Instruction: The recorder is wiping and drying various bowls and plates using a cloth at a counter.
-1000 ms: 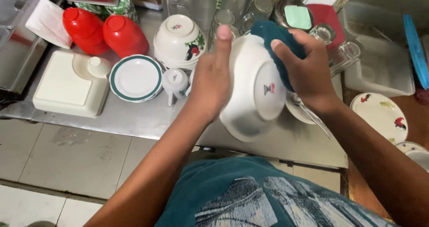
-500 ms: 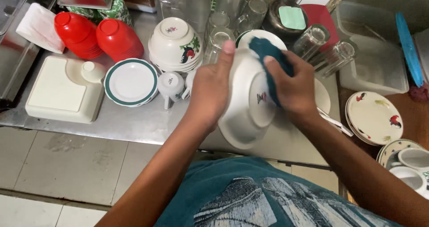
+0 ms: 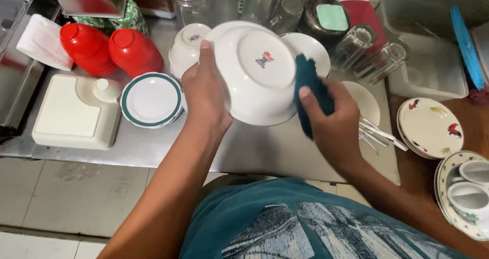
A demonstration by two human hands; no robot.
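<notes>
The left hand (image 3: 206, 96) has a closed grip on the rim of a white bowl (image 3: 257, 70), thumb over the edge, tilting it so the underside faces up toward the head camera and the base is open to wiping. The right hand (image 3: 333, 121) is closed around a dark teal cloth (image 3: 308, 88), pressing it against the bowl's right edge; holding the bowl in the air above the steel desk (image 3: 254, 147) lets the cloth reach round the rim. Just beneath lie a green-rimmed plate (image 3: 152, 99) and a white plate (image 3: 364, 101) with cutlery (image 3: 379, 132) beside it. Farther off stand two red cups (image 3: 109, 49), upturned glasses (image 3: 369, 52) and rooster-patterned plates (image 3: 429, 126).
</notes>
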